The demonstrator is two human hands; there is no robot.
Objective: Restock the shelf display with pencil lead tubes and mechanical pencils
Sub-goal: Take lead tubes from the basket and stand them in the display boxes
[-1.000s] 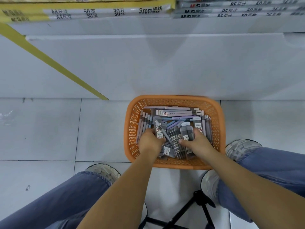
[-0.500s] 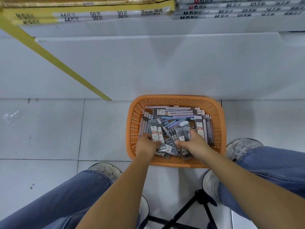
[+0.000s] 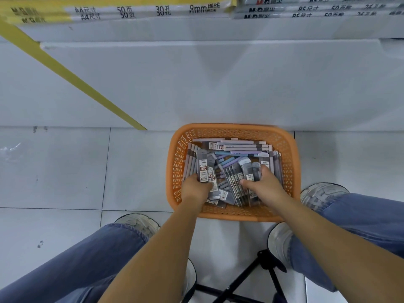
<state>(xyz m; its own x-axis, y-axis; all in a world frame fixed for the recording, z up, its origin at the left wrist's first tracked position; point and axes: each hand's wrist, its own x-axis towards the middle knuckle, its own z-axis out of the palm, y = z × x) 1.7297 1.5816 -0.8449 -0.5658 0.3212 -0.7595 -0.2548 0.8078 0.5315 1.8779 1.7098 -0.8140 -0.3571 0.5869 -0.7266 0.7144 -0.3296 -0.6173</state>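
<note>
An orange plastic basket (image 3: 284, 149) stands on the floor against the white shelf base. It holds several grey pencil lead tubes and pastel mechanical pencils (image 3: 240, 147). My left hand (image 3: 195, 189) grips a few lead tubes (image 3: 204, 167) at the basket's left side, their labelled ends sticking up. My right hand (image 3: 265, 185) grips another bunch of lead tubes (image 3: 251, 171) at the right side. More tubes (image 3: 232, 184) lie fanned out between the two hands.
The white shelf base (image 3: 196, 84) rises behind the basket, with a yellow strip (image 3: 72, 77) slanting across it. Packs of paper (image 3: 131, 9) lie on the shelf above. My knees and shoes flank the basket. A black stool frame (image 3: 262, 263) is below me.
Both hands have closed round bunches of lead tubes and raised them a little, so the tubes now stand more upright in the basket.
</note>
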